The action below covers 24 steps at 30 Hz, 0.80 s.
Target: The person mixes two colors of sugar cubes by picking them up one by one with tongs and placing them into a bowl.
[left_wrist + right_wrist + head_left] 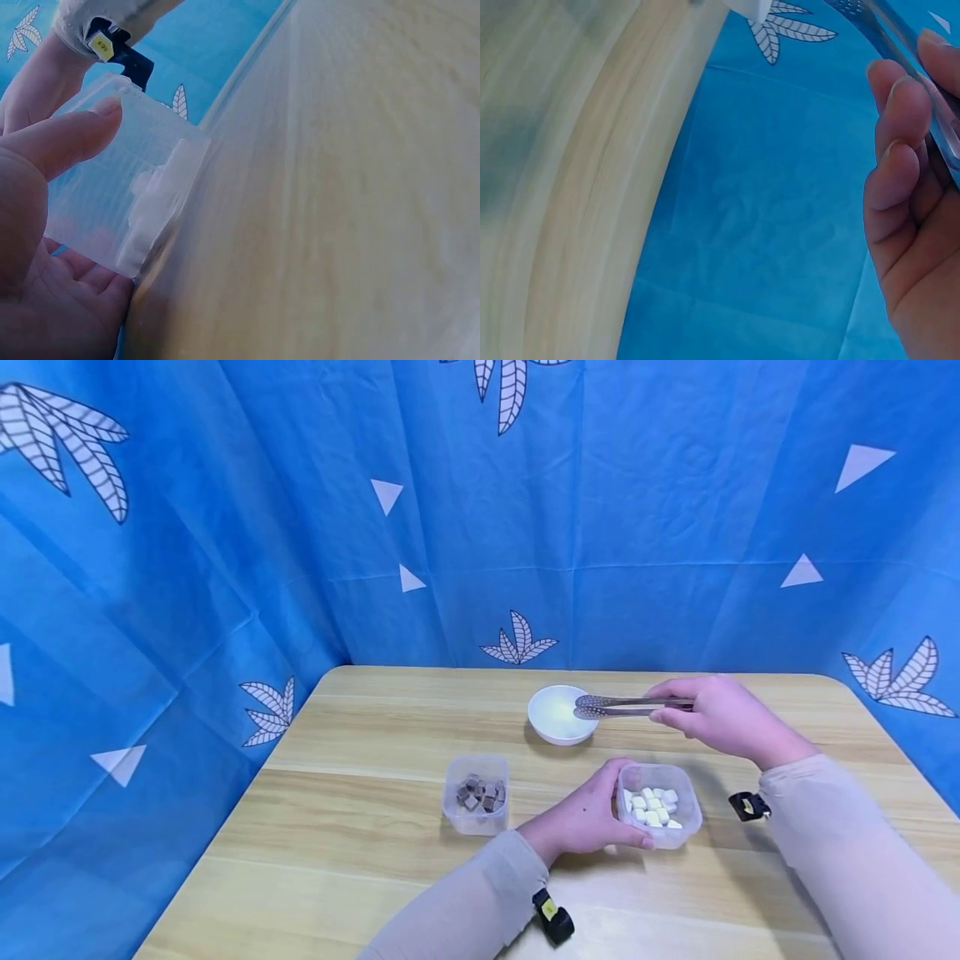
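While the right hand [712, 714] pinches parted tongs [633, 701] over the far bowl [553, 718], the left hand [588, 814] curls round the near-right tub [660, 772] of white cubes [652, 806]; a yellow label [101, 45] is too blurred to read.

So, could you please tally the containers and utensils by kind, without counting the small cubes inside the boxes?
Clear plastic boxes: 2
White bowl: 1
Pair of metal tongs: 1
Total: 4
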{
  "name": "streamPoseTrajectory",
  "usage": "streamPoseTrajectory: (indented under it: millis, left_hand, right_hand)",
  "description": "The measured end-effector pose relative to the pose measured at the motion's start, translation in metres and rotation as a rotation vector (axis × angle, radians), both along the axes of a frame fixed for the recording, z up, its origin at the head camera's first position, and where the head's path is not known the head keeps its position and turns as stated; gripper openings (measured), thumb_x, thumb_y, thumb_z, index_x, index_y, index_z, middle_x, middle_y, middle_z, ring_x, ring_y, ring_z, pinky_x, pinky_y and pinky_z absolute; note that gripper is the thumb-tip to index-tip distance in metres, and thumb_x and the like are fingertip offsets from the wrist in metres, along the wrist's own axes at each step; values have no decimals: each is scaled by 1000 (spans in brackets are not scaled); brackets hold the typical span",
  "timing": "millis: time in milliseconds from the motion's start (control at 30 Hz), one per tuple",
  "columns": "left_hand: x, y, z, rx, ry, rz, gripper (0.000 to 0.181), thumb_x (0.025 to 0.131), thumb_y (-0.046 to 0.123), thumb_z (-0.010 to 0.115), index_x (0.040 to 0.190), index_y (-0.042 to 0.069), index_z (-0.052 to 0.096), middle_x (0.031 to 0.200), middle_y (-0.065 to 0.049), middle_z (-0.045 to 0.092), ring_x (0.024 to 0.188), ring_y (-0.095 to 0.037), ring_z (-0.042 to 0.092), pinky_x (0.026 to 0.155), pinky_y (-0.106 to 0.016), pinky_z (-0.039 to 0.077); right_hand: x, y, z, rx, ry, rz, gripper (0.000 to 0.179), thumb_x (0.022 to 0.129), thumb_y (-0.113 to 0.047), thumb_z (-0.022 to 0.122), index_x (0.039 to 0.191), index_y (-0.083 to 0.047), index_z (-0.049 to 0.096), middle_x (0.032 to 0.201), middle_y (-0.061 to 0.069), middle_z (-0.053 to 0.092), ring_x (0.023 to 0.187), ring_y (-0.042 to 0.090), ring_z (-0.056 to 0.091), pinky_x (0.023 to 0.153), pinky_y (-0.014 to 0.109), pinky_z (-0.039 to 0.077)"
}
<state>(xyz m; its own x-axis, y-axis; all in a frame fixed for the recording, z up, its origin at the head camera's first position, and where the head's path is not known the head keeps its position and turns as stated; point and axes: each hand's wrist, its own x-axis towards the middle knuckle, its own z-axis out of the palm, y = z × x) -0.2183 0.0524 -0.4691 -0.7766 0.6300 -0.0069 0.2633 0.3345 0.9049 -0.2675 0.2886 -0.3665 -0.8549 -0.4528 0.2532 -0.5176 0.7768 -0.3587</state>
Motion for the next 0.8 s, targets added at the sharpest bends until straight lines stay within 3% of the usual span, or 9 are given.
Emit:
streamPoseTrajectory:
  millis: [200,367,667,800]
  left_hand:
    - [2,0,3,-5,-14,6,99,73,24,93,152,21,32,133,11,51,120,-2,50,107,-24,36]
    - [1,0,3,-6,-12,9,99,73,24,93,152,21,33,133,11,51,119,-3,50,107,-25,36]
    - [2,0,2,-20,-5,20,98,73,26,93,151,23,34,136,11,49,124,-4,48,109,-26,35]
    - [2,-1,1,-18,8,17,96,73,26,93,150,22,35,137,11,49,124,-3,48,110,-25,34]
  right_hand:
    - [-1,2,-3,7,7,-3,31,98,-36,67,121,-16,73,102,-3,73,76,11,59,74,41,52]
    - [1,2,0,3,-7,-7,31,98,-37,67,121,-16,73,102,-3,73,76,12,60,74,41,52]
    - [26,14,14,-17,-26,-46,32,97,-36,69,120,-15,74,106,0,74,84,12,65,74,40,54]
    - [38,24,17,-31,-61,-68,32,96,-35,71,120,-15,73,101,-3,74,78,7,64,67,33,54]
